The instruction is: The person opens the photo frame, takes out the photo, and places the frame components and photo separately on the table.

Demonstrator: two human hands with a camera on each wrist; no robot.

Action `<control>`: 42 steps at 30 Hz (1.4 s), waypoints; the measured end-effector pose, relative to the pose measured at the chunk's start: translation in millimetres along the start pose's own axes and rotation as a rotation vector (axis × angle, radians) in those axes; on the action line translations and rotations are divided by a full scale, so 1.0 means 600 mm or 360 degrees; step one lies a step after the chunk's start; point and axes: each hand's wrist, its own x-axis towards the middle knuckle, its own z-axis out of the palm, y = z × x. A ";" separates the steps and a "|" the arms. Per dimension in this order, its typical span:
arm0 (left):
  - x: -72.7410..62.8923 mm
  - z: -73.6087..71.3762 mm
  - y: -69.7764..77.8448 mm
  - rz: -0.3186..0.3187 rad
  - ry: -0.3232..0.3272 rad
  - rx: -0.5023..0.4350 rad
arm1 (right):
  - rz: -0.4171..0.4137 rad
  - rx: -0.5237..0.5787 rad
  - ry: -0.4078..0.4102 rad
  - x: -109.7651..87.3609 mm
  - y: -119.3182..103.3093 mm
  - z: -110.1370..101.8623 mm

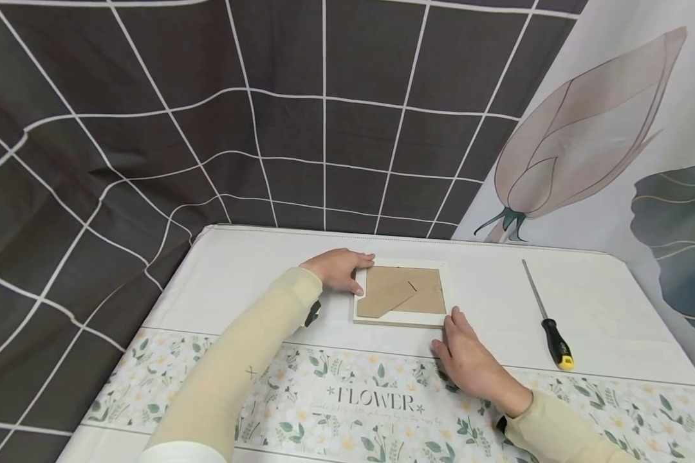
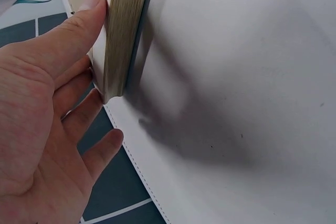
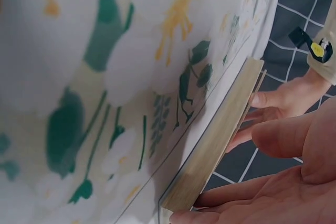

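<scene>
A white picture frame [image 1: 402,319] lies on the table with its back up. Its brown backing board [image 1: 428,299] shows, with a pointed brown stand flap [image 1: 382,299] lying flat over it. My left hand [image 1: 338,270] is at the frame's left side; in the left wrist view its thumb [image 2: 92,14] touches the white rim and the fingers spread past the far corner. At the near right corner, my right hand [image 1: 469,357] touches the frame with extended fingertips. The right wrist view shows that hand's thumb [image 3: 278,135] held apart from the wood-coloured side.
A screwdriver [image 1: 550,334] with a black and yellow handle lies to the right of the frame. Beneath everything is a white tablecloth [image 1: 255,289] with a floral band [image 1: 301,411] along the front. A dark checked curtain [image 1: 359,135] hangs behind the table.
</scene>
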 end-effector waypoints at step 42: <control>-0.050 0.019 0.051 -0.0298 0.0139 0.0045 | -0.0064 -0.0141 0.0051 0.061 0.025 -0.022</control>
